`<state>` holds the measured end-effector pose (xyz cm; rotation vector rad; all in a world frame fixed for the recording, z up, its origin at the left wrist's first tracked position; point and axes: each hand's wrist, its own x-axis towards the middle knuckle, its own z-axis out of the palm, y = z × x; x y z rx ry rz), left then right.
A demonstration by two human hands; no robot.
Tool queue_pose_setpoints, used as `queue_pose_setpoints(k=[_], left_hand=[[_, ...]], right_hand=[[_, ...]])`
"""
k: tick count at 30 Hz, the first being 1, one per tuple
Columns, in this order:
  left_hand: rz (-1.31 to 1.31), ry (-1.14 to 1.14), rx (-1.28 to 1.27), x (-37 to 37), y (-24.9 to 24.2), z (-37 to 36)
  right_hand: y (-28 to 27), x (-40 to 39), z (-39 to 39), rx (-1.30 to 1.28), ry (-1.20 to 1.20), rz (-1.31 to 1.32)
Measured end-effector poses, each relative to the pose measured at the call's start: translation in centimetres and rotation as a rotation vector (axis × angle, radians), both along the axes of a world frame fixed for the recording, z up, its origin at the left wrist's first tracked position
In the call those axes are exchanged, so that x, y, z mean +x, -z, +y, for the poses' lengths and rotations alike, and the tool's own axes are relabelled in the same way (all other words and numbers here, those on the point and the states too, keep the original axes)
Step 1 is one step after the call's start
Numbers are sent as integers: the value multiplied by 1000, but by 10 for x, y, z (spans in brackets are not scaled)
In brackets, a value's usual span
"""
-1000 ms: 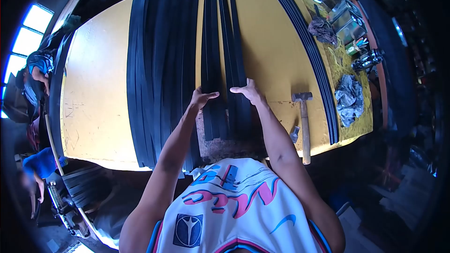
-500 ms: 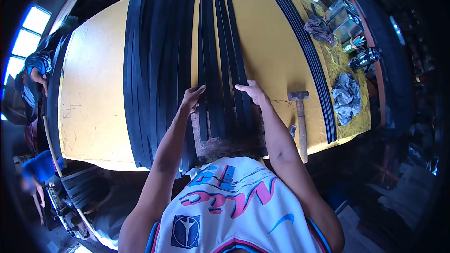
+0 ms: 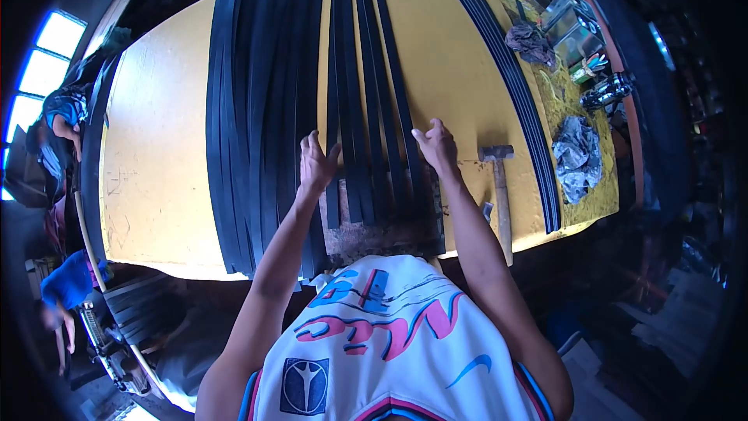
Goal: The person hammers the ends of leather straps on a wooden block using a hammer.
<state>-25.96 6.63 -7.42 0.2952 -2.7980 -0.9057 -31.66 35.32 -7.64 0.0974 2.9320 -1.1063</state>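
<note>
Several long black strips (image 3: 369,109) run away from me over the yellow table, between my two hands. Their near ends rest on a dark, worn slab (image 3: 366,243) at the table edge. My left hand (image 3: 318,165) is beside the leftmost of these strips, thumb and fingers apart, gripping nothing. On the other side, my right hand (image 3: 438,148) is just off the rightmost strip, with its thumb out, its fingers loosely bent and nothing in it. A wide bundle of overlapping black strips (image 3: 265,109) lies left of my left hand.
A hammer (image 3: 502,203) lies right of my right hand. Beyond it is a row of striped dark strips (image 3: 518,93). Crumpled plastic (image 3: 576,160), a dark rag (image 3: 531,43) and a clear box (image 3: 575,25) line the right side. People are at the far left.
Both hands have come off the strips and moved outward, their fingers opening. The strips between them are spread slightly wider than before.
</note>
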Motion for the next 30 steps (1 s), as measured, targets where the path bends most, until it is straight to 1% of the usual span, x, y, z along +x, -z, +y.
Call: queue_pose_setpoints(k=[1,3,4,5,6,8,9,14,20,24,27,30], left_hand=[[104,35,-139,17,-19,7],[29,267,-112,53,-56,14],[65,436,-91,72,-52,13],[51,573,-141,89,-52,13],[36,711,-191,103,-52,14],[13,708,-217,115,-31,15],[-14,706,-243,118,-27,16],[18,640,-286,118,-14,19],[52,618,-267,122,-12,17],[51,582,-260,126,-31,28],[23,638,-276,128,-26,41],[30,630,-255,127,-22,47]], right_hand=[[-16,17,4,111,-5,165],[-34,56,13,-28,-137,223],[-49,80,15,-17,-226,211],[-48,104,18,1,-309,245],[-46,127,21,72,-405,243],[-42,155,20,123,-482,211],[-37,161,19,123,-480,211],[-19,167,21,198,-507,256],[-16,168,30,216,-482,263],[-20,176,31,182,-466,285],[-21,181,25,169,-469,334],[-16,181,19,193,-438,342]])
